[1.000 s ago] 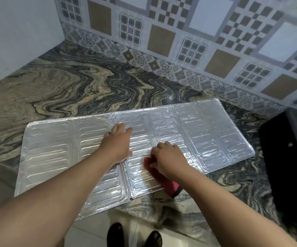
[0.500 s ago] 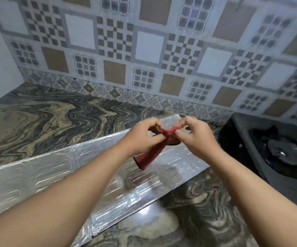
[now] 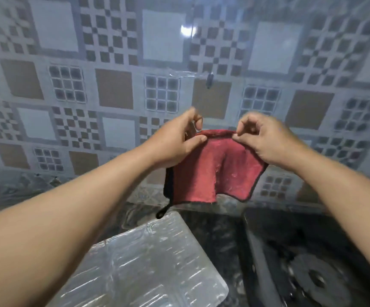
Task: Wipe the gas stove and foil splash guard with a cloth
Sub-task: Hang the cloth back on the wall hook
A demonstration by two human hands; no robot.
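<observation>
**Red cloth held open by its top edge above the counter**

Both hands hold the red cloth (image 3: 215, 169) up in the air in front of the patterned tile wall (image 3: 113, 63), well above the counter. The left hand (image 3: 175, 140) pinches the cloth's top left corner between thumb and curled fingers; the right hand (image 3: 266, 140) pinches the top edge further right, its fingertips drawn together on the hem. The cloth hangs down between them in a loose sheet with a soft fold down its middle, dark binding along its edges and a small black loop (image 3: 162, 212) dangling from the lower left corner.

Below, on the near left, the foil splash guard (image 3: 148, 269) lies flat on the dark marbled countertop (image 3: 215, 231). On the near right sits the gas stove (image 3: 312, 273), its burner blurred.

The cloth looks light, limp and slightly fuzzy, so it will sag and bunch wherever it is not supported. It seems best taken by the hem or corners to open it out, then folded into a pad under the palm for wiping. The foil guard looks thin and easily dented or creased, and likely to slide on the smooth stone, so one hand pressing it flat while the other wipes would probably serve. The stove appears rigid and heavy enough to take firmer rubbing.
</observation>
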